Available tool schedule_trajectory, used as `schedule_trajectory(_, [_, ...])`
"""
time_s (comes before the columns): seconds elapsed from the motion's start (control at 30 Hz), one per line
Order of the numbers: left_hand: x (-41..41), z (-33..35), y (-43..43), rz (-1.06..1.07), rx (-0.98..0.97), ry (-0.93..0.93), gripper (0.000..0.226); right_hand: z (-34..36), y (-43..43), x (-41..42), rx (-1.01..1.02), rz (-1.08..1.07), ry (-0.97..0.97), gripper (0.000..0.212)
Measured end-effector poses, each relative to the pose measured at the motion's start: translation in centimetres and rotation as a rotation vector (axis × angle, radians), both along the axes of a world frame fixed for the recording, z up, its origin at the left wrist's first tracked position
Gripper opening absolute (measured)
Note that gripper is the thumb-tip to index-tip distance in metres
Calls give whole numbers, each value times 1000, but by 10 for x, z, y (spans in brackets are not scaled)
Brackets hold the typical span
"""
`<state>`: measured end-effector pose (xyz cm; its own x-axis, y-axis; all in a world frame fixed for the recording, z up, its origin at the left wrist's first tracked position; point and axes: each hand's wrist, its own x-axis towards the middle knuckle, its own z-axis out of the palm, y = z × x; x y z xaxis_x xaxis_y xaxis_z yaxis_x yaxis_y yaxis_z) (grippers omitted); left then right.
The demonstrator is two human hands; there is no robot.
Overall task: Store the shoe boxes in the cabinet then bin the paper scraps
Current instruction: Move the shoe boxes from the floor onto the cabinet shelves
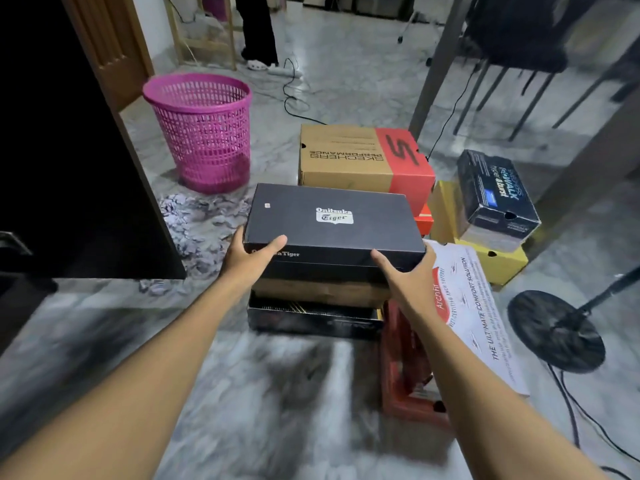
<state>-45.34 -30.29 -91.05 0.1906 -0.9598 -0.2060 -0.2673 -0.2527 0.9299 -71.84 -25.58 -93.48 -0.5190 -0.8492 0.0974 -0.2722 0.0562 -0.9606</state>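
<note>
Hands, left hand (251, 256) and right hand (405, 275) each gripping one end of one black Onitsuka Tiger box (332, 216), topmost of three stacked on the floor, five other boxes (360, 157) behind and right, one pink basket (204, 129), one heap of paper scraps (197, 230) beside one dark cabinet (69, 168)

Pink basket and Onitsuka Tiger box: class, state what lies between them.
Head view: paper scraps strewn on the floor between pink basket and Onitsuka Tiger box.
</note>
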Motion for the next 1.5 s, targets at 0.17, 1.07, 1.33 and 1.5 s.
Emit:
schedule_trajectory(0.17, [20,6,20,33,-4,-8,75,7,11,20,-65,8,27,81])
schedule_trajectory(1.07, [309,51,265,1151,-218,-12,63,29,16,414,-130,1064,-84,88])
schedule_trajectory(1.33, [352,-24,295,1513,-240,27,68,-29,28,519,-76,1265,-179,81])
schedule_trajectory(1.5, [371,-62,310,1642,-196,34,61,-60,32,572,-58,1373,-147,79])
